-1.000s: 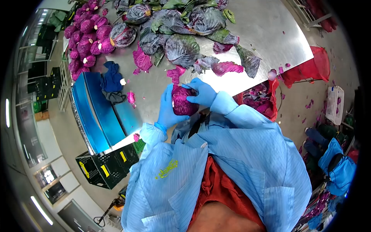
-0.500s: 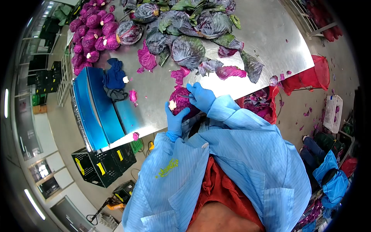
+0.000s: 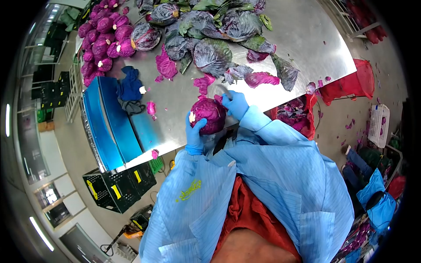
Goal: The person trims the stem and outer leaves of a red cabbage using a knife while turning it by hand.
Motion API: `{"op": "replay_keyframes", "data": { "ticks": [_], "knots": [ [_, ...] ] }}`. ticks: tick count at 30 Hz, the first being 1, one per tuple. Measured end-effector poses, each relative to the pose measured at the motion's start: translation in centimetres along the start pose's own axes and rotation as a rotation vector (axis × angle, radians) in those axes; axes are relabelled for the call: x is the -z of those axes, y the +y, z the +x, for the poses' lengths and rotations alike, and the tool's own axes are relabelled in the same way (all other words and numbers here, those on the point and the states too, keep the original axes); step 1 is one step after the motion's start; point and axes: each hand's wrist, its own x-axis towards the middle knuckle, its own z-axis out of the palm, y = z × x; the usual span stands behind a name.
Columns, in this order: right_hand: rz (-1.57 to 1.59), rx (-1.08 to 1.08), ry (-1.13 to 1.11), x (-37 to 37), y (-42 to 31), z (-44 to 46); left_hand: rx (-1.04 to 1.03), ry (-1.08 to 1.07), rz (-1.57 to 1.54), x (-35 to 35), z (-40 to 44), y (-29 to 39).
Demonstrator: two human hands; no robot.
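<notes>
A trimmed red cabbage (image 3: pixel 209 115) rests at the near edge of the steel table, its pale cut stem facing left. My left hand (image 3: pixel 194 133), in a blue glove, grips it from the left and below. In my gloved right hand (image 3: pixel 236 105), just right of the cabbage, is a knife (image 3: pixel 225 91) with its blade pointing up and away. Torn purple leaves (image 3: pixel 203 83) lie just beyond the cabbage. Farther off, untrimmed cabbages (image 3: pixel 213 56) with dark outer leaves are heaped together.
Peeled cabbages (image 3: pixel 105 44) are piled at the far left. A blue metal box (image 3: pixel 112 122) and a dark blue cloth (image 3: pixel 130 83) sit on the steel table (image 3: pixel 315 44). A red bin of leaf scraps (image 3: pixel 311 115) stands below its right edge. Black crates (image 3: pixel 118 188) are on the floor at left.
My right hand has moved right, off the cabbage, and the knife blade now points upward. The cabbage has turned in my left hand, its stem facing farther left.
</notes>
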Motion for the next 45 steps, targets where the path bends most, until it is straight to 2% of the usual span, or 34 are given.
{"op": "replay_keyframes", "data": {
  "ticks": [4,6,8,12,14,15,18,19,20,22,25,27,30,39,45],
  "knots": [
    [0.247,-0.18,0.066,3.8,2.3,0.9,0.082,-0.204,-0.116,0.6,-0.3,1.2],
    [0.175,-0.178,0.099,6.9,1.5,-1.1,0.188,-0.214,-0.187,0.5,-1.0,2.0],
    [0.24,-0.18,0.123,10.3,2.8,-2.9,0.262,-0.242,-0.258,0.4,-1.1,2.4],
    [-0.073,-0.374,0.268,18.0,3.5,-8.2,0.341,-0.313,-0.405,0.6,-0.6,2.7],
    [-1.04,0.063,0.567,20.7,8.6,-9.7,0.38,-0.337,-0.459,0.3,-0.4,2.8],
    [-1.034,-0.257,0.556,19.7,4.9,-10.9,0.398,-0.343,-0.474,0.1,-0.3,2.9],
    [-0.658,-0.032,0.421,16.7,1.4,-10.4,0.367,-0.368,-0.405,-1.1,-0.1,3.2],
    [-0.536,-0.016,0.361,14.7,1.1,-9.8,0.344,-0.375,-0.36,-1.4,0.0,3.2],
    [-0.412,0.004,0.302,12.5,1.1,-8.9,0.279,-0.373,-0.272,-1.3,0.4,2.7],
    [-0.077,0.242,0.14,8.0,1.3,-6.8,0.142,-0.366,-0.095,-0.9,1.5,1.4],
    [-0.28,0.322,0.066,3.7,-2.8,-6.1,-0.009,-0.345,0.058,-3.3,0.5,2.7],
    [-0.468,0.306,0.016,2.6,-4.3,-6.1,0.017,-0.337,-0.005,-3.2,0.6,2.5],
    [-0.429,0.434,-0.014,2.7,-2.7,-5.1,0.031,-0.301,-0.048,-2.9,0.4,2.4],
    [-0.583,0.254,0.013,1.0,-2.9,-6.5,0.034,-0.159,0.01,-3.2,-1.4,1.5],
    [-0.535,0.291,0.053,1.1,-2.8,-6.8,0.017,-0.101,0.019,-3.6,-2.1,1.5]
  ]
}}
